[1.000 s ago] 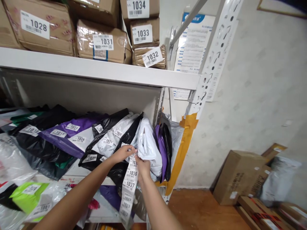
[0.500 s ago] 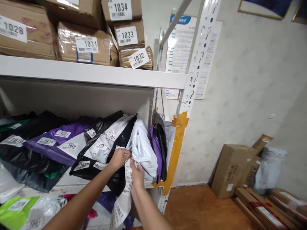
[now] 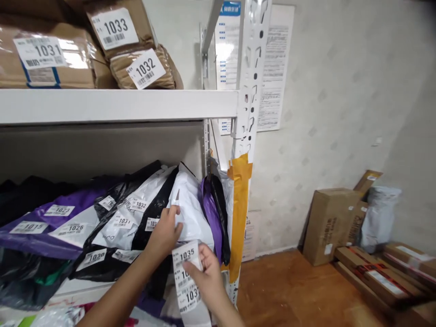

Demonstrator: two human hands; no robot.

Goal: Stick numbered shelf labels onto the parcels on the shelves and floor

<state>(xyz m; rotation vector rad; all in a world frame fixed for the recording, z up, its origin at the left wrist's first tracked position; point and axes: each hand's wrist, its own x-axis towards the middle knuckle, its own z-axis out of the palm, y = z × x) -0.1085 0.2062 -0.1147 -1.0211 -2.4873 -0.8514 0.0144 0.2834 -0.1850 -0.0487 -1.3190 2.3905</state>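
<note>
My left hand (image 3: pixel 165 230) is closed at the left edge of a white plastic parcel bag (image 3: pixel 192 211), its fingers bent against the plastic. Whether a label is also under those fingers is hidden. Just below, my right hand (image 3: pixel 207 274) pinches a strip of number labels (image 3: pixel 188 297) between thumb and fingers. The strip hangs down with 1035 at its top end. Left of the white bag leans a black bag (image 3: pixel 161 200), its numbered label partly covered by my left hand.
Labelled bags, including a purple one (image 3: pixel 20 236), fill the shelf to the left. Numbered cardboard boxes (image 3: pixel 139 68) rest above on the white shelf beam (image 3: pixel 119 106). Yellow tape (image 3: pixel 240 218) wraps the rack post. Cartons (image 3: pixel 329 222) stand on the floor at right.
The view has shifted, so the shelf appears farther left. My hands have separated: the left is now up against the white bag, while the right holds the label strip lower, its numbers facing me.
</note>
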